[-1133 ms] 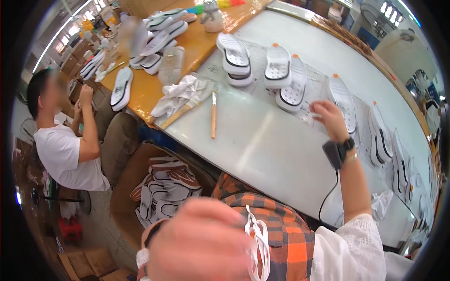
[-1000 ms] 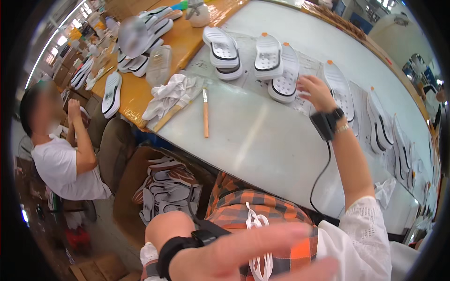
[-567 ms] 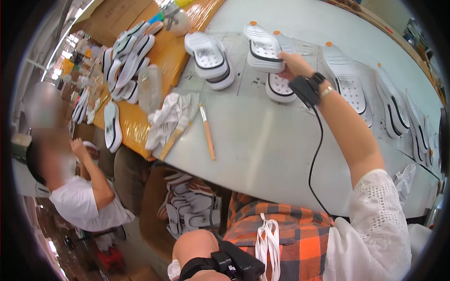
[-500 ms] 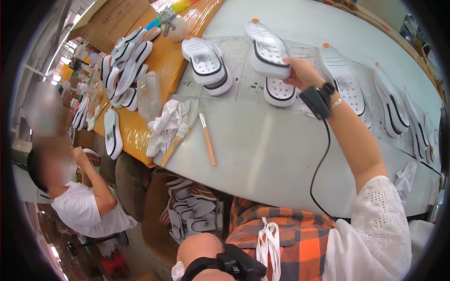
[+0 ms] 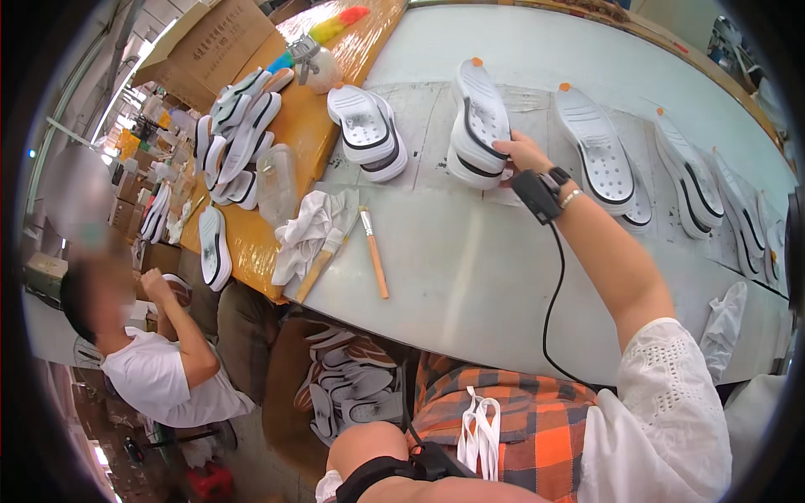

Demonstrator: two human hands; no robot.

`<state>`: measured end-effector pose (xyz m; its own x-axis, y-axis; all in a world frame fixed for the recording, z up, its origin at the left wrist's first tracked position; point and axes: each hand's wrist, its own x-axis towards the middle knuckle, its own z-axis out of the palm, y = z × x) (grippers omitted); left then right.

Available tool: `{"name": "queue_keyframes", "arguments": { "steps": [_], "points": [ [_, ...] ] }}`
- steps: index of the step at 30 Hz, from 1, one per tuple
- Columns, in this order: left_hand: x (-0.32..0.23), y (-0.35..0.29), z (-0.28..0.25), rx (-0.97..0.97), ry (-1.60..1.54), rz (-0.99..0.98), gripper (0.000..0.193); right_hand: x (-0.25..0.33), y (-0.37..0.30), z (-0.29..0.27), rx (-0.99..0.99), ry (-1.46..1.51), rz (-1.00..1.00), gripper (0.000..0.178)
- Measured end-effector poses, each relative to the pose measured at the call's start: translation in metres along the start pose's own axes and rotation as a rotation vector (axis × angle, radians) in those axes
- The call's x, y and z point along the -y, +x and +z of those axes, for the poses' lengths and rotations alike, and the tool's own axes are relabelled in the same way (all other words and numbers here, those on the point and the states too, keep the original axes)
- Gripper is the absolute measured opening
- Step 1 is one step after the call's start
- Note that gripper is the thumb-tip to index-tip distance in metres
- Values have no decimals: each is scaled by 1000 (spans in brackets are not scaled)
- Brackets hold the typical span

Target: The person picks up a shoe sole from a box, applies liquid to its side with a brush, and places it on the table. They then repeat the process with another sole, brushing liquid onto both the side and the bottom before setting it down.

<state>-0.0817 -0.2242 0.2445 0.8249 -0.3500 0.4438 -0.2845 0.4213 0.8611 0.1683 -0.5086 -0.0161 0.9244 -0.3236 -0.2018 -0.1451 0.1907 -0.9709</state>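
The white sole has shifted over the lower sole, just left of the right hand pinching its near end, and might slip sideways if let go off-centre; the left hand's grip, cropped, I cannot tell.

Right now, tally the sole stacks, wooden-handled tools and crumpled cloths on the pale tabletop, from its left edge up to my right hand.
Sole stacks: 2
Wooden-handled tools: 2
Crumpled cloth: 1
Total: 5
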Motion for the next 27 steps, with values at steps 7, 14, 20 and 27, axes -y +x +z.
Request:
{"name": "queue_keyframes", "arguments": {
  "steps": [7, 14, 20, 27],
  "points": [
    [48, -5, -36, 205, -146, 745, 9, 3, -132, 2, 372, 872, 108, 35],
    [31, 9, -15, 851, 193, 556, 12, -72, -171, 7, 484, 971, 331, 33],
    [-48, 46, 35, 1894, 634, 862, 14, -78, -194, -6, 744, 922, 500, 36],
    [-7, 4, -6, 1107, 413, 1247, 12, -72, -209, 1, 767, 960, 494, 40]
  ]
}}
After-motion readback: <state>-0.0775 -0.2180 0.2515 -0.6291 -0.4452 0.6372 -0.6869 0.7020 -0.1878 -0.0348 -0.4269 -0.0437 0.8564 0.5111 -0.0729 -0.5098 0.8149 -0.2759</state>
